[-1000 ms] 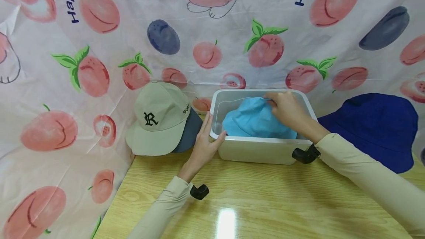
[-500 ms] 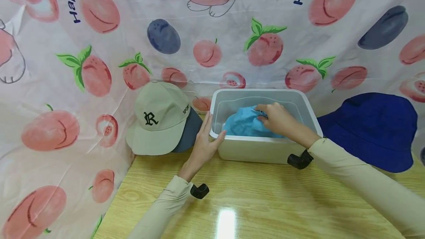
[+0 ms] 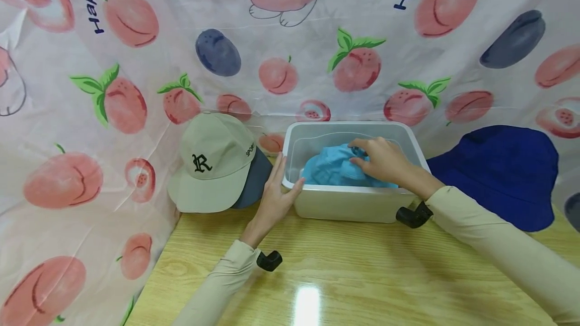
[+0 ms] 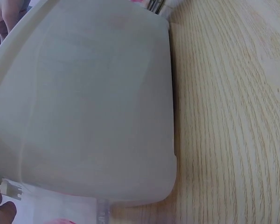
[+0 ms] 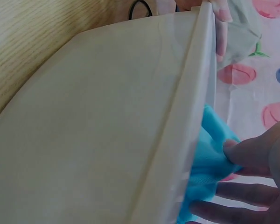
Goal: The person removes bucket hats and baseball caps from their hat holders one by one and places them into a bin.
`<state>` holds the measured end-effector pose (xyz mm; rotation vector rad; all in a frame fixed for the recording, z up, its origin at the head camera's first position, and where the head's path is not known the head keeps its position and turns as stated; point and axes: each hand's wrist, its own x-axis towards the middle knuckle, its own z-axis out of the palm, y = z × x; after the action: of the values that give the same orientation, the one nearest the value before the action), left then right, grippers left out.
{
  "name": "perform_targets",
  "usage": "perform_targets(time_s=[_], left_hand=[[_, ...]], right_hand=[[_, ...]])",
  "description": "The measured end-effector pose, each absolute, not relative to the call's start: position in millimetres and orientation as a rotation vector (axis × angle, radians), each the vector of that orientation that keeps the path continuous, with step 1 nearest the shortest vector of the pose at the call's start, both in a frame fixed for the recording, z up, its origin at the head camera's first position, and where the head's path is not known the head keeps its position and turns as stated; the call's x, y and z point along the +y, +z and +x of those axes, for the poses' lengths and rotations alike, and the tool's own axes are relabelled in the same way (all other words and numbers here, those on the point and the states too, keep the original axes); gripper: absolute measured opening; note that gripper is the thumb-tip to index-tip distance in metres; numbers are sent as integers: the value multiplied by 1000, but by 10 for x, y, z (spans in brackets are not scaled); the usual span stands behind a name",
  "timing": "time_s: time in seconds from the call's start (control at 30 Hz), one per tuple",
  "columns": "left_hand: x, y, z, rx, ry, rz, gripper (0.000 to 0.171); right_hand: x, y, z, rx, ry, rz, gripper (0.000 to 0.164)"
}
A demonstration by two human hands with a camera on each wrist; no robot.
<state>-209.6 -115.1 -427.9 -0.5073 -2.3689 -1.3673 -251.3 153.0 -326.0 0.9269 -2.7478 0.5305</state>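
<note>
In the head view, a white plastic bin [image 3: 349, 204] stands on the table with a crumpled light blue cloth hat [image 3: 328, 165] inside. My right hand [image 3: 385, 162] reaches over the front rim and pinches a fold of that hat between thumb and fingers. The right wrist view shows the thumb [image 5: 252, 151] pressed on the blue cloth, the other fingers spread below it. My left hand [image 3: 272, 202] rests at the bin's front left corner. Its fingers lie straight along the left side, with the thumb at the front rim. The bin's front wall [image 4: 93, 102] fills much of the left wrist view.
Left of the bin sits a beige baseball cap [image 3: 217, 150] with a black letter, over a grey-blue piece [image 3: 255, 180]. A dark blue bucket hat [image 3: 503, 175] lies to the right. Behind hangs a fruit-print cloth [image 3: 312, 74]; the wooden table [image 3: 353, 265] extends in front.
My right hand has moved left and lower into the bin. The light blue hat has gone from a raised, spread shape to a lower, crumpled bunch. My left hand stays at the corner.
</note>
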Motion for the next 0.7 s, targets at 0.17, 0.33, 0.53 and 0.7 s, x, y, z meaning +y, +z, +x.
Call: perform_targets(time_s=[0.17, 0.33, 0.53, 0.7], left_hand=[[-1148, -4276, -2095, -2371, -1367, -505, 79], [-1143, -4278, -2097, -2368, -1369, -508, 80], [-1140, -4284, -2095, -2375, -1380, -493, 81], [-1142, -4292, -2095, -2370, -1379, -496, 80]], right_hand=[[1600, -3220, -2508, -2729, 559, 939, 34], [1679, -3158, -2487, -2733, 582, 920, 33], [1795, -3064, -2446, -2736, 565, 878, 32], [1898, -2973, -2406, -2727, 543, 828, 34]])
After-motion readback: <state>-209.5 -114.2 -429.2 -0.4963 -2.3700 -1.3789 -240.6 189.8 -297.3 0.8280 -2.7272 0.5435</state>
